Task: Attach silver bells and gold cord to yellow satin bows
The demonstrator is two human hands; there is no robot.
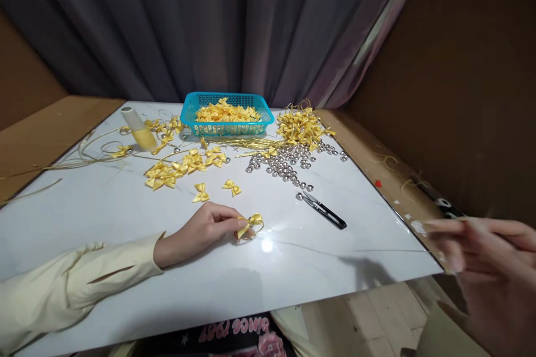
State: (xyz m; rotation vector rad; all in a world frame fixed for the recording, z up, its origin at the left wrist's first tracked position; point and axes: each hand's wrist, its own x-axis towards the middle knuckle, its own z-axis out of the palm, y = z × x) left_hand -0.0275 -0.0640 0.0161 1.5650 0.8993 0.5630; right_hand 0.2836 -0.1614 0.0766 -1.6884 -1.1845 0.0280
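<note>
My left hand (pixel 213 228) is closed in a pinch on a yellow ribbon bow (pixel 255 219), just above the white tabletop. A small loop of gold cord and a silver bead show at the bow. From there a thin cord (pixel 372 248) runs out to the right. My right hand (pixel 481 251), smeared by motion, is beyond the table's right edge with its fingers pinched together at the cord's far end. Two loose bows (pixel 201 192) lie just behind my left hand. Black thread snips (pixel 324 211) rest between the hands, beside a single silver bead (pixel 299 196).
A blue basket (pixel 228 130) of yellow bows stands at the back. To its right are a heap of corded bows (pixel 302 125) and scattered silver beads (pixel 285 164). A tilted bottle (pixel 140 129) with yellow contents, more bows (pixel 161 173) and loose cords (pixel 87 148) lie left.
</note>
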